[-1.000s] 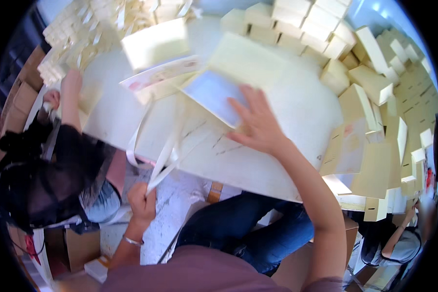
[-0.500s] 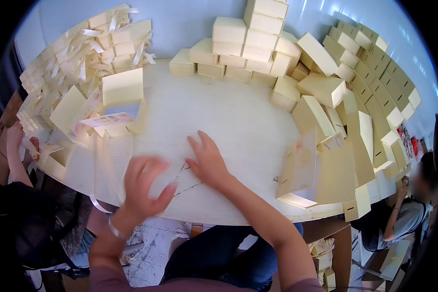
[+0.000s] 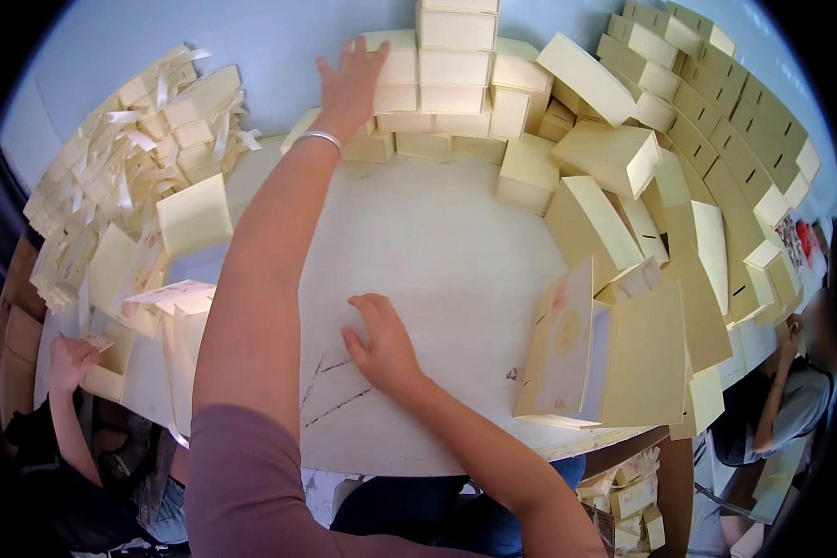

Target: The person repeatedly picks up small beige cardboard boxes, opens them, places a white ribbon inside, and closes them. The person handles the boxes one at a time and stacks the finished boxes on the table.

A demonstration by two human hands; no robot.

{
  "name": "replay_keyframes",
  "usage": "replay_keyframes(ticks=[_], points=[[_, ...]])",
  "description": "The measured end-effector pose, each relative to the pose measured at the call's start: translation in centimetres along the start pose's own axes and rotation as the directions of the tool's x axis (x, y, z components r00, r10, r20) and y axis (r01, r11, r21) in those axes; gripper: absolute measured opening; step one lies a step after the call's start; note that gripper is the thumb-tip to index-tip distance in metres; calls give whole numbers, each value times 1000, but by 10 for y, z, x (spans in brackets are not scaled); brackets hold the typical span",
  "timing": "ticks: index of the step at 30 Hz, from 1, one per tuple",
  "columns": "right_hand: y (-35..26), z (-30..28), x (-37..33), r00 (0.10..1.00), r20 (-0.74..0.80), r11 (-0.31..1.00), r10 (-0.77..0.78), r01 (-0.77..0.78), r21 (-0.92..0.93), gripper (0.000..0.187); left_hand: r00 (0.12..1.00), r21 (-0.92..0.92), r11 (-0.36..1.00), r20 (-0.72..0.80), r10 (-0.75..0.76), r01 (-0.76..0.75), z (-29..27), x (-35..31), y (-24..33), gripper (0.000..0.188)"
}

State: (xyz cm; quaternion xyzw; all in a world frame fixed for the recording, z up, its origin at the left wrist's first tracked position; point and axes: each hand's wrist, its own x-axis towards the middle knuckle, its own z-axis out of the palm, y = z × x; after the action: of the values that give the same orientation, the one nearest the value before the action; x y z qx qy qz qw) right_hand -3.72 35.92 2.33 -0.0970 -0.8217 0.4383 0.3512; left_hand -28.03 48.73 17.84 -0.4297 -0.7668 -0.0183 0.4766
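Observation:
My left hand [image 3: 351, 88] is stretched far across the table, fingers spread, at a cream cardboard box [image 3: 395, 58] on the left side of the back stack. Its fingertips overlap the box's left end; whether they touch it I cannot tell. Nothing shows in that hand. Low over the middle of the white table [image 3: 418, 232], my right hand [image 3: 381, 346] has its thumb and fingers apart and holds nothing. An open-lidded cream box [image 3: 195, 219] with a pale lining stands left of my left forearm, which hides part of it.
Cream boxes with white ribbons [image 3: 126, 158] are heaped at the left. Tall rows of slotted boxes [image 3: 744, 139] line the right, with open boxes [image 3: 637, 353] before them. Another person's hand [image 3: 72, 363] works at the left edge; a second person [image 3: 790, 400] sits at the right.
My left hand has swung from the near side of the table forward to the back stack. The right hand has shifted slightly, still above the tabletop. The whole view has moved a little.

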Motion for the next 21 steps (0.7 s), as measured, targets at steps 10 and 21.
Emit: replay_keyframes(ticks=[10,21], points=[[3,1,2,999,17,999,30,-29,-40,37,977,-434,901,-201,-78,-17,-38,-38,-58,61],[-44,-57,-4,911,-352,848,212,7,530,45,404,-226,-789,914,31,571,-236,-281,-65,46]])
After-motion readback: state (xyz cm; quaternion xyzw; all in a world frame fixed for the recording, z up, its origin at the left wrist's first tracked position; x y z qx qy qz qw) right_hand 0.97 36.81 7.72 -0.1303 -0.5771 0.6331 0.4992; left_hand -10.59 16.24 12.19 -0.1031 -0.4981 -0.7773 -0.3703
